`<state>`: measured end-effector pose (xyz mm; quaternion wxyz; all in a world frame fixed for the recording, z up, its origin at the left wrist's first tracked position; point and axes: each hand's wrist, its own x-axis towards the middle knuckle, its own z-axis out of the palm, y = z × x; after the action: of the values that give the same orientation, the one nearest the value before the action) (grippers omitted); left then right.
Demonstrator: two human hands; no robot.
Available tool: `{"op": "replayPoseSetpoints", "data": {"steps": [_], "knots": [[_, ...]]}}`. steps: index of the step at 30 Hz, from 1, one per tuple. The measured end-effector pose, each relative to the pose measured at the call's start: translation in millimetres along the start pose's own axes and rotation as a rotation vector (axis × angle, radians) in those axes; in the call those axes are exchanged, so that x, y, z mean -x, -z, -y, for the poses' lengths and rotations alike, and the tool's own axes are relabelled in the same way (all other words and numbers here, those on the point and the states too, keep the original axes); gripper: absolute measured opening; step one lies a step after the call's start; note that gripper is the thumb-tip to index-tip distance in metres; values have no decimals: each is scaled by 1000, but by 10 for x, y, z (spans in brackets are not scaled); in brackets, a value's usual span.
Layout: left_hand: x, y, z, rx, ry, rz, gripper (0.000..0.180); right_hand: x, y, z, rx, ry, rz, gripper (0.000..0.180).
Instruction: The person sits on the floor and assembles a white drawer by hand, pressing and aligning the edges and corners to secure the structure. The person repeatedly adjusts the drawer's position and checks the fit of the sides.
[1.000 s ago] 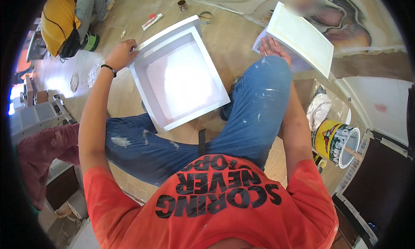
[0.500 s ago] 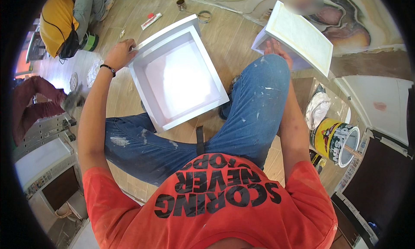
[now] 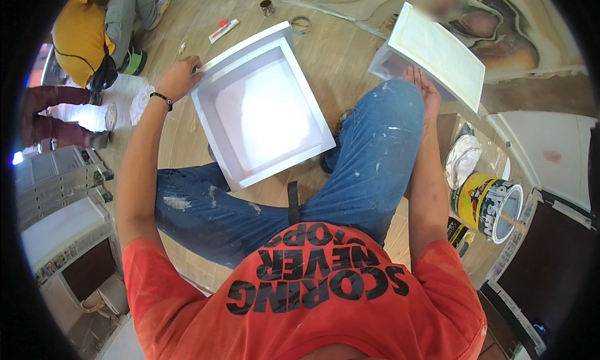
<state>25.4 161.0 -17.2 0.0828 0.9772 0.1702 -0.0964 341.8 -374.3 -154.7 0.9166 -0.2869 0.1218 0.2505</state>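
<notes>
Left hand [image 3: 180, 77] at 10 o'clock, fingers curled over far left corner of white square box [image 3: 262, 113]. Box open side up, resting on wooden floor [image 3: 337, 60] between knees. Right hand [image 3: 422, 85] at 1 o'clock, open flat, touching tilted cream panel [image 3: 437, 54]. Paint can [image 3: 490, 200] at 3 o'clock. Tube [image 3: 223, 30] at 11 o'clock.

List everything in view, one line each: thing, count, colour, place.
Square open white box: one, white, on the wooden floor between the knees.
Flat cream-faced square panel: one, cream, upper right, tilted.
Open yellow-and-black tin can: one, right.
Crumpled white rag: one, above the can.
White tube with red cap: one, top.
Small metal ring: one, top.
Other person in yellow shirt: one, upper left.
Left hand: on the box's left corner.
Right hand: under the panel.
</notes>
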Motion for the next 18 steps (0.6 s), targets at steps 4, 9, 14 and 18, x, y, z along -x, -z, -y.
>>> {"op": "replayPoseSetpoints", "data": {"steps": [4, 9, 14, 18], "knots": [[-16, -14, -8, -3, -9, -11, 23, -68, 38, 113, -61, 53, -43, 57], [8, -32, 17, -1, -3, -21, 24, 5, -62, 122, -68, 51, -151, 55], [-20, -11, -29, 0, 18, -8, 24, 38, 38, 169, -41, 61, -164, 54], [-7, -30, 25, -13, 7, 2, 23, 6, -80, 191, -73, 73, -220, 50]]}}
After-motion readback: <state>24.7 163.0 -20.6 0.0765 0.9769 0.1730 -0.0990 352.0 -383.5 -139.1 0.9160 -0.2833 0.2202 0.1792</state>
